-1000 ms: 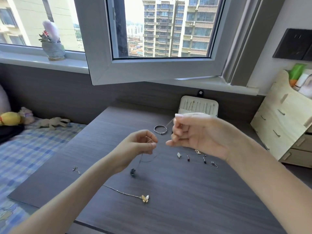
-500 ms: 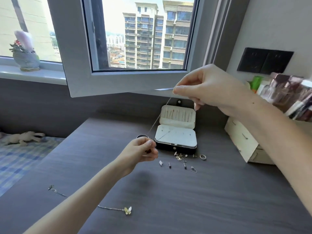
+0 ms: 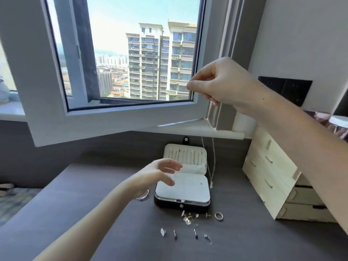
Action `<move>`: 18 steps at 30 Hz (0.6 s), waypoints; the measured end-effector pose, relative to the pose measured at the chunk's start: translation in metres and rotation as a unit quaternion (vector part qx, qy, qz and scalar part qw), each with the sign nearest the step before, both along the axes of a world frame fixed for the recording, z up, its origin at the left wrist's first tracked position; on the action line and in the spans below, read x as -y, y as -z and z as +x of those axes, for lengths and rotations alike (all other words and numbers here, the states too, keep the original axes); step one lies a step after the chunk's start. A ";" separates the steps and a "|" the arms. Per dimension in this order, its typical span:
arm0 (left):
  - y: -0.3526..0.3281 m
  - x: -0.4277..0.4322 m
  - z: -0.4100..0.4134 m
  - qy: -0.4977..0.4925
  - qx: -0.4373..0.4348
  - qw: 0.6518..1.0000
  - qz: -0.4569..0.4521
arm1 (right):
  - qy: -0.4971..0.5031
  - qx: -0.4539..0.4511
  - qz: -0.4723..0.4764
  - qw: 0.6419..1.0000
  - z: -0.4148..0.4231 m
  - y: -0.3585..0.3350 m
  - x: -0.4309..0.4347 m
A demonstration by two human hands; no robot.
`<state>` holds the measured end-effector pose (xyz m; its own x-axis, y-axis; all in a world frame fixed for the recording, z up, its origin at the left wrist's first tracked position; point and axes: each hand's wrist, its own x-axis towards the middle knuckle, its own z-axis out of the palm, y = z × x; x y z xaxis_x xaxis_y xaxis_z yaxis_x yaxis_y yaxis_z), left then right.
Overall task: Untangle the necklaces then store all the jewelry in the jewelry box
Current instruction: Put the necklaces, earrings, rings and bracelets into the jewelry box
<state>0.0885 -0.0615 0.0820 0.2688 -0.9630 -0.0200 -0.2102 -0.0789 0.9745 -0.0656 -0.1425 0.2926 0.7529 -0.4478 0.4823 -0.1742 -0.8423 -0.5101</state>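
Observation:
My right hand (image 3: 220, 83) is raised high in front of the window and pinches a thin silver necklace (image 3: 213, 162), which hangs down to just right of the open jewelry box (image 3: 182, 194). The box is black with a white lining and stands at the back of the desk. My left hand (image 3: 160, 176) hovers open over the box's left side, fingers relaxed, holding nothing. In front of the box lie several small earrings (image 3: 188, 218) and a silver ring (image 3: 218, 216). A silver bangle (image 3: 144, 196) peeks out from under my left wrist.
An open window sash (image 3: 113, 117) juts over the back of the dark wooden desk (image 3: 113, 232). A pale wooden drawer unit (image 3: 273, 181) stands on the right. A bed with a checked cover (image 3: 11, 200) lies left of the desk.
My left hand has let go of the necklace and opened. My right hand has lifted the chain higher, so it now hangs free beside the box. The view has tilted up and right.

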 end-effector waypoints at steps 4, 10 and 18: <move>0.009 0.046 0.017 -0.172 0.379 0.909 0.012 | 0.014 0.016 -0.022 1.000 0.017 0.002 0.031; 0.040 0.096 0.030 -0.174 0.558 0.811 -0.030 | 0.031 0.019 -0.008 0.999 0.042 0.021 0.078; 0.073 0.112 0.034 -0.219 0.571 0.787 -0.082 | 0.021 0.010 0.050 0.998 0.080 0.044 0.114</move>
